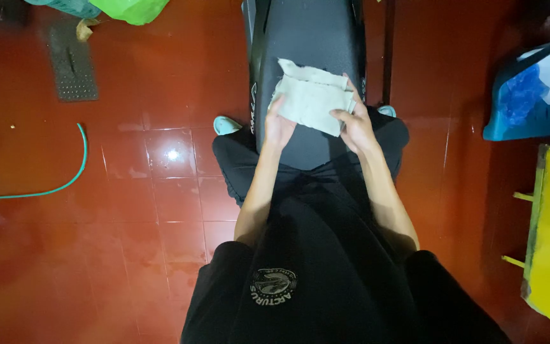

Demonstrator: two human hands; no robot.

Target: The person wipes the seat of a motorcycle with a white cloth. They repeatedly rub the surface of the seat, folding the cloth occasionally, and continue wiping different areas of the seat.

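Red floor tiles (173,191) gleamed under one black seat (307,38); two hands, left hand (279,124) and right hand (354,124), had fingers closed on one grey cloth (313,99).

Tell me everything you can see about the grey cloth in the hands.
The grey cloth is pale, soft-looking fabric, folded into a rough rectangle with frayed, uneven edges along its top. It lies flat on the black motorcycle seat. The left hand grips its lower left edge, and the right hand holds its right side, fingers over the fabric.
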